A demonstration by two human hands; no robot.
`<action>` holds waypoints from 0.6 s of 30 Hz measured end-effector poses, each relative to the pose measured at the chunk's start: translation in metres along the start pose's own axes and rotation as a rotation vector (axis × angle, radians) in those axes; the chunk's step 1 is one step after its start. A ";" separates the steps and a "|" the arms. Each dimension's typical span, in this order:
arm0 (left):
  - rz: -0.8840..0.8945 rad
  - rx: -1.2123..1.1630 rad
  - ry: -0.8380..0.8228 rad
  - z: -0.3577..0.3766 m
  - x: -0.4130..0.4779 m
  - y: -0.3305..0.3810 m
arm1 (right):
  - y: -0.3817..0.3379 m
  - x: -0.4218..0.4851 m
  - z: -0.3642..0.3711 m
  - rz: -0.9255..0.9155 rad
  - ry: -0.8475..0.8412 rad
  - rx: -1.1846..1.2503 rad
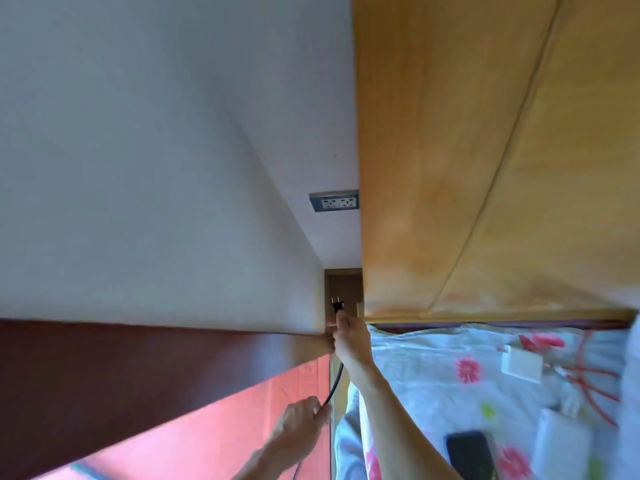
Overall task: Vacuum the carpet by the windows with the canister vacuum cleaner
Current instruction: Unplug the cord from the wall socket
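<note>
- Your right hand is stretched out ahead of you with its fingers curled tight round the base of a black plug. The two metal prongs stick up past your fingertips.
- The plug sits in the narrow gap between the corner of the white wall and the big wooden panel on the right, in front of a brown strip of wood at the back of that gap.
- The double wall socket, white faces in a grey frame, is straight above the plug on the wall, well apart from it. Nothing is plugged into either outlet.
- The black power cord drops from your right hand down to your left hand, then runs off the bottom edge of the frame.
- Your left hand is lower and nearer to you, fingers curled, pinching the cord between thumb and fingertips.
- Under the white wall there's a dark red-brown band, and below that a pinkish-red surface; can't tell what that one is, it's blurry.
- On the right, under your right arm, there's a floral bedsheet, light blue with pink flowers.
- Lying on the sheet: a small white box, a red cable just beside it, a flat black thing that looks like a phone, and a white slab next to that.
</note>
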State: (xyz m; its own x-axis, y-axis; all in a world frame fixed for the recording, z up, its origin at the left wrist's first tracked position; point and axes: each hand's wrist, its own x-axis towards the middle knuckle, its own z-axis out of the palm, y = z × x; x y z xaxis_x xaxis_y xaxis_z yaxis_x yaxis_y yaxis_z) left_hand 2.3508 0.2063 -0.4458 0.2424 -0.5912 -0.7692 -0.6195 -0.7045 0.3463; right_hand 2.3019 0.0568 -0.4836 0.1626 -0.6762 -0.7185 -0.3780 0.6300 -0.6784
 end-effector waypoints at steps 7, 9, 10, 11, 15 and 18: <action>0.175 -0.021 0.180 -0.026 -0.103 -0.056 | 0.012 -0.132 -0.034 0.221 -0.022 0.368; 0.195 -0.008 0.264 -0.032 -0.142 -0.085 | 0.021 -0.184 -0.027 0.233 -0.053 0.474; 0.202 0.012 0.303 -0.035 -0.161 -0.101 | 0.029 -0.206 -0.019 0.229 -0.064 0.515; 0.226 0.022 0.360 -0.036 -0.182 -0.117 | 0.036 -0.230 -0.010 0.240 -0.077 0.560; 0.207 -0.036 0.548 -0.036 -0.272 -0.181 | 0.065 -0.308 0.034 0.328 -0.232 0.650; 0.105 -0.115 0.693 -0.036 -0.332 -0.224 | 0.078 -0.351 0.070 0.422 -0.401 0.633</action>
State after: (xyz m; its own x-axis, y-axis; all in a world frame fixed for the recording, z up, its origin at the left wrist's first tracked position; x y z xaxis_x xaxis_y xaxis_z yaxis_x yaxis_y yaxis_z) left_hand 2.4354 0.5464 -0.2486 0.6291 -0.7447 -0.2230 -0.5918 -0.6448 0.4838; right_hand 2.2787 0.3702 -0.2953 0.4776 -0.2268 -0.8488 0.0808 0.9733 -0.2146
